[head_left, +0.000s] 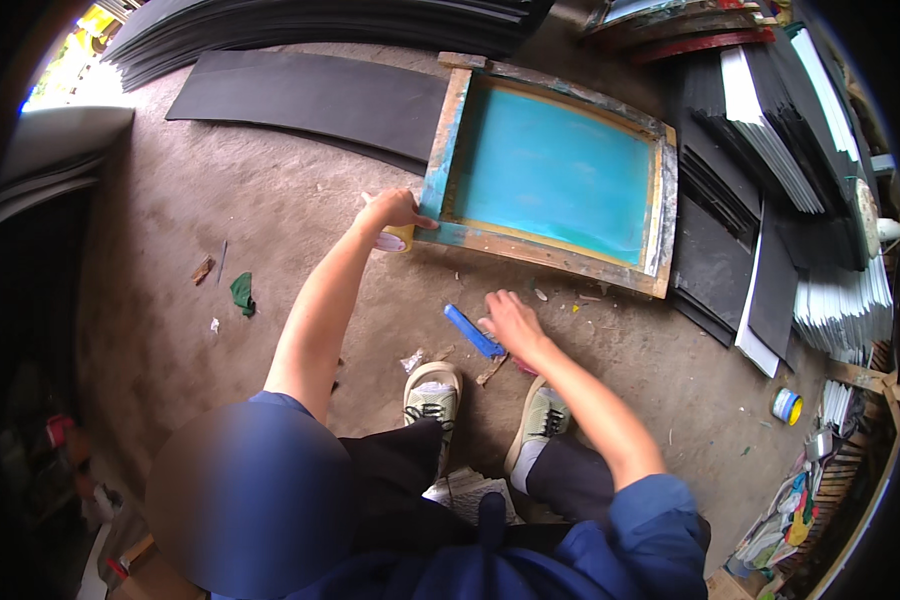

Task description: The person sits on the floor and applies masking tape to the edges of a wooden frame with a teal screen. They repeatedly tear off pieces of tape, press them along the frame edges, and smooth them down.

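A wooden screen-printing frame [570, 258] with turquoise mesh [555, 165] lies ahead of me, tilted slightly clockwise. My left hand [394, 208] is at its near left corner, the thumb resting on the wood. Under that hand, against the corner, is a yellow roll [398, 240] that looks like tape; the fingers seem curled round it, partly hidden. My right hand [513, 322] hovers low over the floor with its fingers apart and holds nothing. Just left of its fingertips lies a blue utility knife [470, 328], its lower end near my right shoe.
Black sheets [310, 95] lie behind and left of the frame, with a taller black stack [320, 25] beyond. Black and white boards [735, 240] lean at the right. A small yellow-and-blue tub [786, 406] is at the lower right. Green scrap [242, 293] and litter dot the floor.
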`<control>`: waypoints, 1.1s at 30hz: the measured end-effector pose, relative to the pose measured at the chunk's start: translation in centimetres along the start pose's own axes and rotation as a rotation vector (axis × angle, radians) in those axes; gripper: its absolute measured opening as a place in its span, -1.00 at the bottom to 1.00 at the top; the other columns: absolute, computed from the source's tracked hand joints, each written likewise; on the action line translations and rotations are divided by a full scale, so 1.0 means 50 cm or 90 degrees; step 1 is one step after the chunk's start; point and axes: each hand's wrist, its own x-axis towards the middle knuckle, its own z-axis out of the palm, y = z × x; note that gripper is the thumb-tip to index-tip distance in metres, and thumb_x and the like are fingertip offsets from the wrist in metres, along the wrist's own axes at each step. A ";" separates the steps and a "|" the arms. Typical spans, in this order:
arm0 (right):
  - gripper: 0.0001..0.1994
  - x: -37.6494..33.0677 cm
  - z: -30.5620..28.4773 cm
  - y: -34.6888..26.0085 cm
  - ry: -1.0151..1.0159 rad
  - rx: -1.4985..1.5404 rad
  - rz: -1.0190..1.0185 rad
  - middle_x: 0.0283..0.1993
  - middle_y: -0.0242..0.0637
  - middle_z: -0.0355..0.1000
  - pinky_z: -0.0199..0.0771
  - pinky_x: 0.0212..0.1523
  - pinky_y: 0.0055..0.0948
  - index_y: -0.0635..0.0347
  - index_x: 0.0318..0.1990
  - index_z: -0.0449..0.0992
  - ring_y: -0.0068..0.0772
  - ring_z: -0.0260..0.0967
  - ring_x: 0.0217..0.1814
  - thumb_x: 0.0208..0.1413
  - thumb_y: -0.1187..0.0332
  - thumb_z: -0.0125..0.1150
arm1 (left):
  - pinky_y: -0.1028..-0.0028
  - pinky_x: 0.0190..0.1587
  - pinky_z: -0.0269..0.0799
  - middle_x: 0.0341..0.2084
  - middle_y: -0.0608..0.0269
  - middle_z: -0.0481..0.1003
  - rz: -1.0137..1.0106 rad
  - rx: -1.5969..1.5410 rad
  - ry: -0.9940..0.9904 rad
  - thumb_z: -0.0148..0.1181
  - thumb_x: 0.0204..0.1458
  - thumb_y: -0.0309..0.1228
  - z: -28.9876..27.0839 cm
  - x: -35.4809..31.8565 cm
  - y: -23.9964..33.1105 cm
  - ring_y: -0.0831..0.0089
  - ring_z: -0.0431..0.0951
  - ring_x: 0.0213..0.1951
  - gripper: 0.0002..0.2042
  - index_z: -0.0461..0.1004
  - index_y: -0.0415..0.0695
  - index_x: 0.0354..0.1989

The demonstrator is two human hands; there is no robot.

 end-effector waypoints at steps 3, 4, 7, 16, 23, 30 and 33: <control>-0.59 0.004 0.068 -0.055 0.023 0.033 0.048 -0.19 -0.11 0.30 0.42 -0.16 -0.22 0.24 -0.15 0.26 -0.11 0.29 -0.05 -0.12 0.28 0.27 | -0.22 -0.03 0.10 -0.31 0.08 0.54 -0.012 0.021 0.009 0.23 -0.36 0.22 -0.002 -0.016 0.027 0.14 0.49 -0.15 -0.37 0.57 -0.08 -0.24; -0.58 0.007 0.083 -0.068 0.031 0.041 0.063 -0.20 -0.10 0.29 0.41 -0.15 -0.20 0.24 -0.15 0.24 -0.09 0.28 -0.06 -0.11 0.28 0.27 | -0.22 -0.02 0.10 -0.31 0.08 0.54 -0.011 0.025 0.018 0.23 -0.35 0.22 -0.003 -0.020 0.024 0.14 0.49 -0.15 -0.37 0.57 -0.08 -0.24; -0.58 0.005 0.133 -0.071 0.057 0.008 0.125 -0.21 -0.07 0.28 0.39 -0.13 -0.20 0.22 -0.13 0.22 -0.05 0.29 -0.08 -0.12 0.33 0.27 | -0.15 -0.01 0.15 -0.29 0.10 0.54 -0.004 0.003 -0.015 0.24 -0.33 0.20 -0.010 -0.023 0.039 0.15 0.50 -0.16 -0.38 0.56 -0.09 -0.23; -0.77 0.110 -0.018 -0.140 0.273 0.316 0.192 -0.37 0.20 0.31 0.38 -0.33 -0.05 0.45 -0.15 0.20 0.22 0.32 -0.32 0.10 0.44 -0.09 | 0.29 -0.11 0.39 -0.29 0.06 0.53 0.015 -0.005 -0.019 0.18 -0.27 0.20 -0.005 -0.018 0.016 0.18 0.52 -0.20 -0.39 0.55 -0.09 -0.22; -0.71 0.212 -0.051 -0.177 0.166 0.353 0.279 -0.52 0.30 0.36 0.39 -0.36 0.05 0.51 -0.22 0.18 0.31 0.36 -0.39 0.13 0.34 -0.18 | 0.25 -0.15 0.38 -0.33 0.06 0.54 0.016 -0.013 -0.024 0.10 -0.18 0.18 0.010 0.005 0.005 0.18 0.52 -0.21 -0.45 0.56 -0.05 -0.24; -0.66 0.227 -0.034 -0.185 0.088 0.359 0.329 -0.44 0.28 0.40 0.46 -0.33 -0.03 0.56 -0.15 0.17 0.23 0.41 -0.31 0.10 0.34 -0.17 | 0.24 -0.14 0.36 -0.34 0.06 0.54 -0.003 -0.018 -0.003 0.11 -0.19 0.17 0.015 -0.007 0.000 0.19 0.52 -0.21 -0.46 0.56 -0.04 -0.23; -0.68 0.225 -0.031 -0.186 0.097 0.374 0.356 -0.44 0.30 0.39 0.44 -0.34 -0.01 0.54 -0.18 0.19 0.24 0.40 -0.30 0.09 0.35 -0.16 | 0.27 -0.15 0.37 -0.34 0.07 0.54 -0.001 -0.004 0.007 0.12 -0.20 0.17 0.012 -0.012 0.015 0.21 0.52 -0.22 -0.46 0.56 -0.02 -0.23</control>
